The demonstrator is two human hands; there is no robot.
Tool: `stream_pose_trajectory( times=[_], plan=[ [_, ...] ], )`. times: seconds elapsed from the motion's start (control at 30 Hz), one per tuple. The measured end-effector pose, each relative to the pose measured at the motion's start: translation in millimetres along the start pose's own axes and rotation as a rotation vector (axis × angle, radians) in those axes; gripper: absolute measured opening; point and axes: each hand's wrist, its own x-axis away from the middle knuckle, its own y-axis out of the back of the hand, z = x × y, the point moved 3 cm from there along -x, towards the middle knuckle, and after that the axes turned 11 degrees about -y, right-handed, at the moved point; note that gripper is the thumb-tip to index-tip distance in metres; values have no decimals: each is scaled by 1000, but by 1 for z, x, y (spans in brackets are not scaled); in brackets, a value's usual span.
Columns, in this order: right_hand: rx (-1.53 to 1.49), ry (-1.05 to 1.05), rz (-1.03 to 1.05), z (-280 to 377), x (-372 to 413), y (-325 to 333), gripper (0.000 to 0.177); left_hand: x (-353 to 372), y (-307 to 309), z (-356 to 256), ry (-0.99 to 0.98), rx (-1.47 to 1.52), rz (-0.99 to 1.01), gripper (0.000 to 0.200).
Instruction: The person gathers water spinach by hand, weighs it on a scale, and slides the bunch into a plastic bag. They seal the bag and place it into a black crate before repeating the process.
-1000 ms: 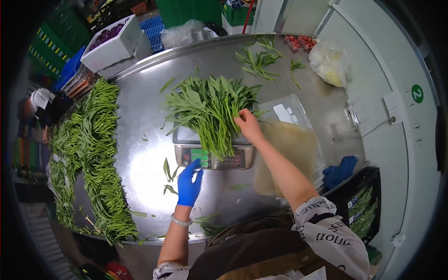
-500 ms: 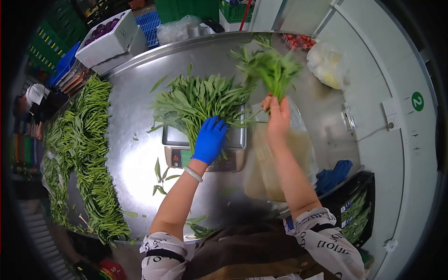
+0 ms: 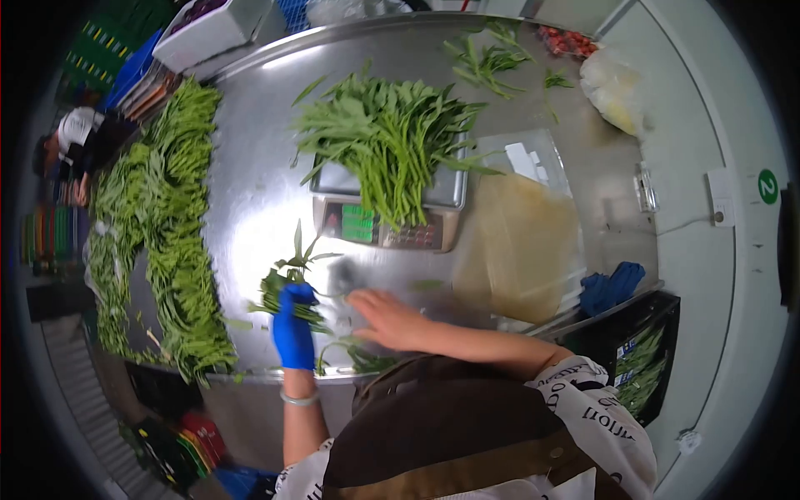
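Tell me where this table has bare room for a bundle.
The widest bare table top lies between the long pile of greens and the scale. A smaller patch sits behind the scale, beside the stray stems. Crowded: the front edge, where the left hand grips loose leaves and the right hand lies flat; the stack of plastic bags fills the right.

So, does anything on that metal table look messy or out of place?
Mildly. Loose sprigs lie scattered at the far end of the table, away from the bunch on the scale, whose stems droop over the display. More scraps sit at the near edge by the gloved left hand.
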Motion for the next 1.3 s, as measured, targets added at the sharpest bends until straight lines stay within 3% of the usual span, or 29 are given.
stream_pose_trajectory(
  times=[0.03,0.07,0.13,0.23,0.3,0.37,0.53,0.63,0.7,0.77,0.83,0.93,1.03,1.13,1.23,1.3],
  plan=[
    [49,-1,16,1,-1,9,51,-6,1,-30,-184,-264,59,26],
    [32,-34,123,-3,-3,16,49,-5,0,-51,-167,-270,-91,25],
    [-18,-24,81,-12,-4,32,38,-16,3,-72,-262,-195,-28,23],
    [-84,-156,-3,-30,-5,56,29,-42,26,-42,-76,-178,-32,24],
    [-202,-342,25,-52,-4,63,25,-53,73,29,160,-77,-38,25],
    [-177,-353,-65,-62,-4,75,22,-53,113,94,409,218,18,26],
    [-367,-555,-306,-95,-18,120,18,-40,115,96,305,125,-21,33],
    [-328,-372,-428,-79,-38,126,16,-41,83,59,203,212,54,39],
    [-306,-315,-211,-48,-51,104,17,-34,43,25,163,207,176,47],
    [-242,-123,-43,-12,-63,70,21,-30,8,15,127,187,250,49],
    [-264,-68,14,15,-71,36,28,-23,-24,10,81,157,305,51],
    [-212,-146,157,11,-81,7,27,-20,-29,26,82,100,313,50],
    [-403,-388,244,10,-78,17,28,-14,-26,21,174,145,232,43],
    [-106,-240,192,2,-72,31,27,-6,0,41,325,50,225,37],
    [-144,-335,207,2,-71,35,24,-2,-6,38,307,101,212,34],
    [-302,-276,119,0,-76,37,24,-4,1,39,318,137,203,34]
  ],
)
